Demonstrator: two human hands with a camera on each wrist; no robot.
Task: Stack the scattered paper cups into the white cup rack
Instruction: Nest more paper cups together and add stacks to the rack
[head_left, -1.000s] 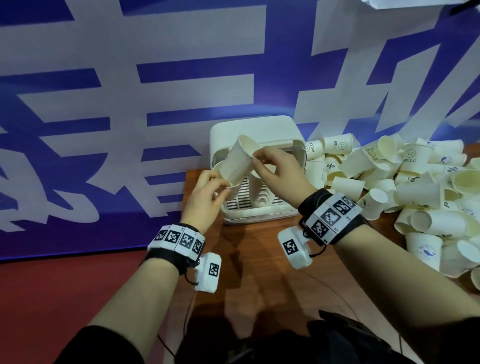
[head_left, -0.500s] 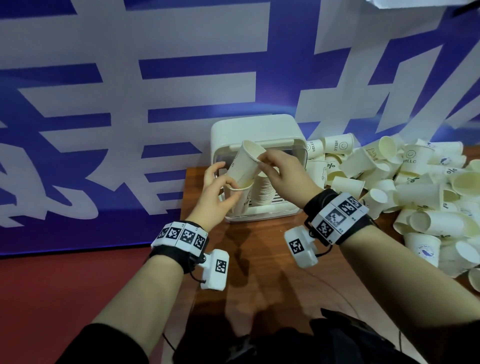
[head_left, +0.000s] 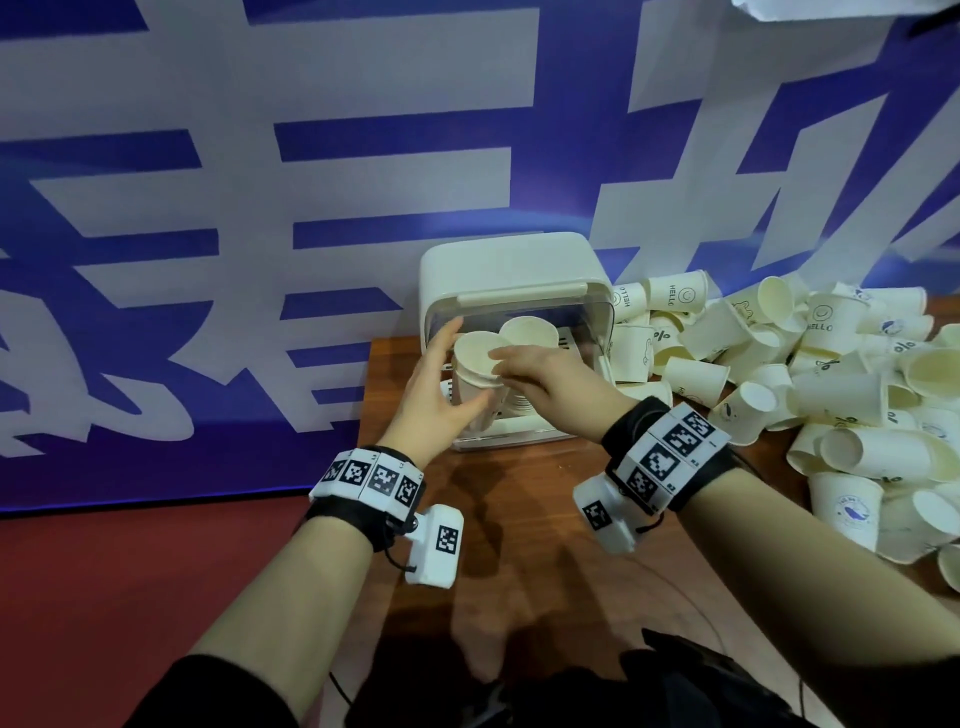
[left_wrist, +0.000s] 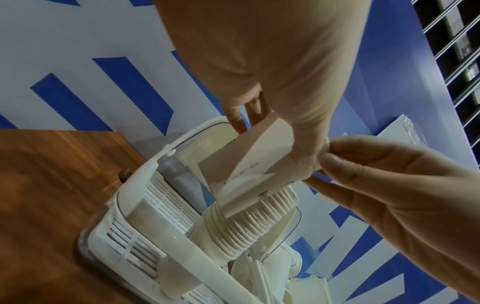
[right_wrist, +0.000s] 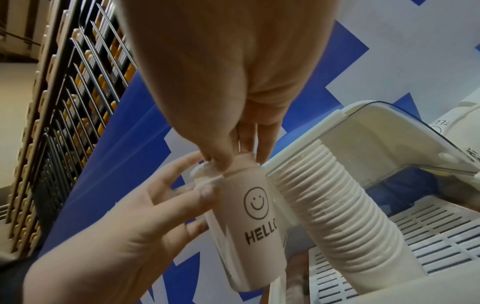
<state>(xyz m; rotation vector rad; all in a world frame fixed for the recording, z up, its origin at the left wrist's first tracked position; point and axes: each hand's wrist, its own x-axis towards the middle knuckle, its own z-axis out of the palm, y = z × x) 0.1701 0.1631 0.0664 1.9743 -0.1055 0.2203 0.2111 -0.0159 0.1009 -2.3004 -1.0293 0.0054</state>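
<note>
The white cup rack (head_left: 511, 283) stands at the table's back edge with its clear lid up. A tall stack of nested cups (right_wrist: 337, 207) leans inside it, its open mouth (head_left: 530, 332) seen from above. In front of the rack's left half, a paper cup (right_wrist: 250, 222) printed with a smiley and HELLO stands upright, a second rim showing nested at its mouth. My left hand (head_left: 470, 364) holds this cup between thumb and fingers. My right hand (head_left: 498, 361) pinches its rim (right_wrist: 228, 164) from the right. The cup's base is hidden behind my left hand.
A big pile of loose paper cups (head_left: 831, 395) covers the right of the wooden table (head_left: 519, 519), up against the rack's right side. A blue and white banner wall (head_left: 260, 208) rises right behind the rack. The table's left edge drops to red floor (head_left: 130, 571).
The cup in my right hand was tilted over the cup in my left; it has since dropped into it and stands upright. Both hands have moved closer to the rack's opening.
</note>
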